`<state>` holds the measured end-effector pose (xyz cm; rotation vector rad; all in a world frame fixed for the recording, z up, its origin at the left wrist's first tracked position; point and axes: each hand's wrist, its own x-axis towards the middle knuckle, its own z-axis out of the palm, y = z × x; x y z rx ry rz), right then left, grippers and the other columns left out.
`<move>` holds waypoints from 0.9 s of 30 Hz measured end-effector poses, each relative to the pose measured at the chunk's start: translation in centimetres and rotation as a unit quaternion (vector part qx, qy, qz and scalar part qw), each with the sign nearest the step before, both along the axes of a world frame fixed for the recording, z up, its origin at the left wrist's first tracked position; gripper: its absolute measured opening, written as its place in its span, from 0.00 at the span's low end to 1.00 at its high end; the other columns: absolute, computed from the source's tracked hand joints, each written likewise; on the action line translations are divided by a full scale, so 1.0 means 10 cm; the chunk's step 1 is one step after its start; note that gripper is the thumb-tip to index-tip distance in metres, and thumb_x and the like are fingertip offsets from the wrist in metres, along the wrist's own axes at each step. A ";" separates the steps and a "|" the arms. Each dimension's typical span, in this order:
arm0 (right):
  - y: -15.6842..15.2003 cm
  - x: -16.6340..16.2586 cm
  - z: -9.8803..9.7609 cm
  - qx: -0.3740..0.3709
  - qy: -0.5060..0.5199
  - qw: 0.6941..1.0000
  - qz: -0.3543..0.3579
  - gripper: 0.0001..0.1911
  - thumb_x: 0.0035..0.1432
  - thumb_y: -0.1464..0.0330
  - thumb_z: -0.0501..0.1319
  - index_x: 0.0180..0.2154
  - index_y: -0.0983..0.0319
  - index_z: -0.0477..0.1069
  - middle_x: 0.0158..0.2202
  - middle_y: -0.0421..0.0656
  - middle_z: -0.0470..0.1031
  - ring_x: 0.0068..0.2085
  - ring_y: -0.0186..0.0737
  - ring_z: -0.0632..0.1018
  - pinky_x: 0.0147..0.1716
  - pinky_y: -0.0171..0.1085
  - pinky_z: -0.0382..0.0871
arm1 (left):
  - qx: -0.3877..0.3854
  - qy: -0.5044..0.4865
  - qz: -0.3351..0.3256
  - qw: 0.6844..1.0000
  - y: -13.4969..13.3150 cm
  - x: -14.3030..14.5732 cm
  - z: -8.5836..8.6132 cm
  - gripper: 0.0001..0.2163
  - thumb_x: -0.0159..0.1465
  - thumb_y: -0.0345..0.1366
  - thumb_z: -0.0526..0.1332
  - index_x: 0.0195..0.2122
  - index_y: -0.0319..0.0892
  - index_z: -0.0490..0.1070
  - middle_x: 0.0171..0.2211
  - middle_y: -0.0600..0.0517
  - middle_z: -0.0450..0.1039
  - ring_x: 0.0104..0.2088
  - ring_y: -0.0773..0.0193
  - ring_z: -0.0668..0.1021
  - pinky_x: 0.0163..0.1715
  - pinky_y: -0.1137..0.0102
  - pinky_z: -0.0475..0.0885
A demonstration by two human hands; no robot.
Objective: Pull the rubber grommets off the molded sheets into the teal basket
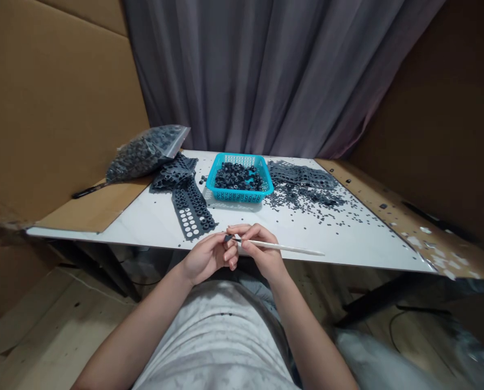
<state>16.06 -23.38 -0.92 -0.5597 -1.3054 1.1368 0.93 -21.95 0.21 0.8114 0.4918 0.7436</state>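
Close to the table's front edge, my left hand pinches a small black ring-like piece between thumb and fingers. My right hand grips a thin tool with a long white handle, its dark tip touching or nearly touching the black piece. The handle points away to the right. Just beyond my hands, a perforated black sheet lies on the left, with round pieces still in many of its holes and the white table showing through others. Behind them stands a turquoise basket holding many small black rings.
A zip bag full of black pieces rests on cardboard at the left. More perforated sheets lie right of the basket, with tiny black scraps scattered over the white table. Cardboard walls flank both sides; a grey curtain hangs behind.
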 end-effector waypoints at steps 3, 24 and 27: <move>0.01 0.00 0.01 0.011 -0.009 1.000 -0.009 0.03 0.57 0.66 0.63 0.31 0.57 0.70 0.41 0.42 0.80 0.45 0.42 0.79 0.47 0.48 0.72 | -0.033 -0.027 -0.022 0.999 -0.01 0.01 0.00 0.13 0.59 0.42 0.58 0.21 0.42 0.63 0.17 0.56 0.55 0.21 0.67 0.66 0.26 0.70 0.67; 0.07 -0.05 -0.14 -0.048 0.005 0.994 -0.101 0.02 0.55 0.68 0.64 0.30 0.58 0.72 0.36 0.39 0.80 0.41 0.39 0.79 0.44 0.38 0.70 | 0.187 0.141 0.319 0.918 0.03 0.10 -0.14 0.11 0.53 0.39 0.68 0.31 0.38 0.72 0.21 0.56 0.74 0.21 0.71 0.75 0.24 0.77 0.72; 0.11 -0.05 -0.22 -0.070 0.032 0.993 -0.088 0.03 0.55 0.68 0.64 0.31 0.58 0.71 0.37 0.39 0.80 0.41 0.38 0.79 0.44 0.38 0.69 | 0.174 0.144 0.321 0.920 0.06 0.09 -0.18 0.11 0.52 0.39 0.68 0.31 0.37 0.74 0.20 0.55 0.74 0.21 0.72 0.75 0.24 0.78 0.71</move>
